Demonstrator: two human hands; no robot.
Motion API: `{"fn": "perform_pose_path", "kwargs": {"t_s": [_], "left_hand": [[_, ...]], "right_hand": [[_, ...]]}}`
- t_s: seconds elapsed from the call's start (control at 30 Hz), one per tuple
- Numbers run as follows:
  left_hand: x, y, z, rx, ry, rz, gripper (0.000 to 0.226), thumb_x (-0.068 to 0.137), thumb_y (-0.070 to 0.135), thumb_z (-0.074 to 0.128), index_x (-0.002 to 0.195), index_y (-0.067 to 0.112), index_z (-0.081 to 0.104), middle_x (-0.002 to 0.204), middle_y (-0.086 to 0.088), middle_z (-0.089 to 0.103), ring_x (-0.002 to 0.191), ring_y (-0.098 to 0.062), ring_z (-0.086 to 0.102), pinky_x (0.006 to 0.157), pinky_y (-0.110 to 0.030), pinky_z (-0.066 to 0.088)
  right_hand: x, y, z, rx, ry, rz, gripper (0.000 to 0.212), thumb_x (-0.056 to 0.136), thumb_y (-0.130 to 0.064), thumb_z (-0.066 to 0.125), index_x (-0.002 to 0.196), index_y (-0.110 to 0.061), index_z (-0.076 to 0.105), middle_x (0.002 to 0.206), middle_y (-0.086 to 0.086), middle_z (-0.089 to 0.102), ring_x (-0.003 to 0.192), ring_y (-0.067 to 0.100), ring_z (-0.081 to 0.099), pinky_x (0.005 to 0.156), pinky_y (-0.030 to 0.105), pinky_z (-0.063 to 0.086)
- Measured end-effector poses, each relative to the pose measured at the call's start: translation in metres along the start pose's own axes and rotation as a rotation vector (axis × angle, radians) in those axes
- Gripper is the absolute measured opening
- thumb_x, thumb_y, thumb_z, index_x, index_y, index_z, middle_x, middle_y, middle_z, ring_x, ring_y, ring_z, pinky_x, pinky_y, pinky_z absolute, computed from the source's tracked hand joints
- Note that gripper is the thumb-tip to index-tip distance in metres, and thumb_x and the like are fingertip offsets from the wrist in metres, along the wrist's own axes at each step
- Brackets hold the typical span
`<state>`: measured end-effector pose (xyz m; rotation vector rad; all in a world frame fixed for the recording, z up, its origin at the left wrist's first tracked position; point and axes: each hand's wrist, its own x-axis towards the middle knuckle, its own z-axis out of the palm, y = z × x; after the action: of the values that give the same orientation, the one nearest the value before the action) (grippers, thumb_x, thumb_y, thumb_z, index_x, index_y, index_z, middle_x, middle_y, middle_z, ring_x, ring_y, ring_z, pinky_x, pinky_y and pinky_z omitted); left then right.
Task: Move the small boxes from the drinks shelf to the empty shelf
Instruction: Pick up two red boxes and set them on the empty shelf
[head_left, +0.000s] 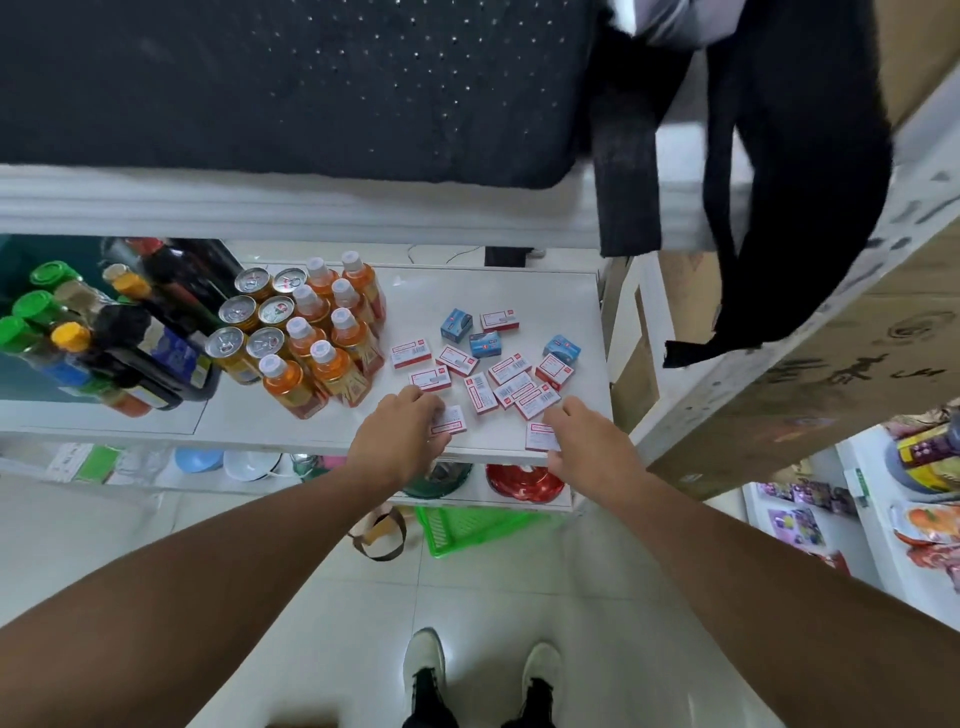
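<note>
White shelf (519, 291): small boxes (511, 384) lie flat, long axes mixed.

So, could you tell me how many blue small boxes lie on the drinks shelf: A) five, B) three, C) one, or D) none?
B: three blue boxes lie among the red-and-white boxes on the white shelf.
</note>
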<state>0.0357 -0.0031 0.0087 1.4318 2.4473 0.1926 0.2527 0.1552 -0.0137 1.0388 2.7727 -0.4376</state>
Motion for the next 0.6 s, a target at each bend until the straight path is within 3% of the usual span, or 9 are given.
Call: {"fn": "perform_pose_path", "kwargs": {"t_s": [0.33,0.47,0.6], "left_hand": [[-0.044,0.044,-0.073,0.026,0.102,0.128,0.052,0.096,0.050,0.073,0.142,0.027,0.065,0.133,0.003,0.064,0.121,-0.023,0.060,0.093,-0.042,0.058],[-0.052,0.058,-0.085,0.051,0.112,0.240,0.053,0.098,0.051,0.071,0.145,0.029,0.062,0.137,0.004,0.063,0.123,-0.022,0.061,0.092,-0.038,0.055],[-0.064,0.056,-0.081,-0.015,0.071,0.336,0.055,0.096,0.052,0.072,0.146,0.030,0.061,0.139,0.004,0.062,0.126,-0.024,0.059,0.097,-0.043,0.057]], "right_hand": [[-0.053,-0.018,-0.079,-0.034,0.093,-0.011,0.050,0.093,-0.031,0.065,0.142,-0.026,0.057,0.132,0.000,0.061,0.112,0.023,0.063,0.090,0.042,0.057],[-0.083,-0.028,-0.094,-0.031,0.112,0.056,0.047,0.096,-0.031,0.065,0.142,-0.027,0.055,0.127,-0.001,0.060,0.108,0.020,0.062,0.086,0.038,0.056],[-0.123,-0.039,-0.094,0.001,0.176,0.178,0.034,0.094,-0.031,0.068,0.127,-0.027,0.060,0.118,-0.003,0.063,0.100,0.018,0.060,0.084,0.036,0.055]]}}
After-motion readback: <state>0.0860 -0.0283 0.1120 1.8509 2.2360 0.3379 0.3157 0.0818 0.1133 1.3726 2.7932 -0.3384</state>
